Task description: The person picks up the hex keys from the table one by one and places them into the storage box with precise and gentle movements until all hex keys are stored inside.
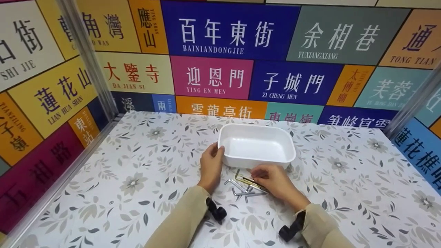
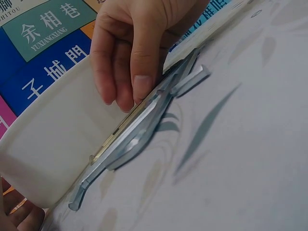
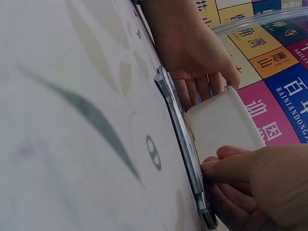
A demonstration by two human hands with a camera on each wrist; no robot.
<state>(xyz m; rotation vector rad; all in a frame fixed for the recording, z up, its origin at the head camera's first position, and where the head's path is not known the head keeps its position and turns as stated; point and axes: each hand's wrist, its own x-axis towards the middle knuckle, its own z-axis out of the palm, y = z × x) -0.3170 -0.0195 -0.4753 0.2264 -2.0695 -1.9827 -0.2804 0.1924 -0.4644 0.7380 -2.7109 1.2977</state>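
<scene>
A white plastic basin (image 1: 256, 163) stands upright on the table. My left hand (image 1: 211, 165) grips its left end, thumb at the rim and fingers along the outer wall. Right in front of the basin lies a loose pile of hex keys (image 1: 246, 189), several silver ones with a brass-coloured hex key (image 2: 126, 120) and a dark one. My right hand (image 1: 272, 181) is over the pile's right end, its curled fingertips and thumb (image 2: 143, 86) right at the brass-coloured key. I cannot tell whether they pinch it. Inside, the basin shows only its bare floor.
The table (image 1: 131, 155) wears a white cloth printed with leaves and flowers. Colourful street-sign panels (image 1: 212, 77) rise behind it and at both sides. A black wrist device (image 1: 216, 210) is strapped to my left cuff, another (image 1: 292, 227) to my right.
</scene>
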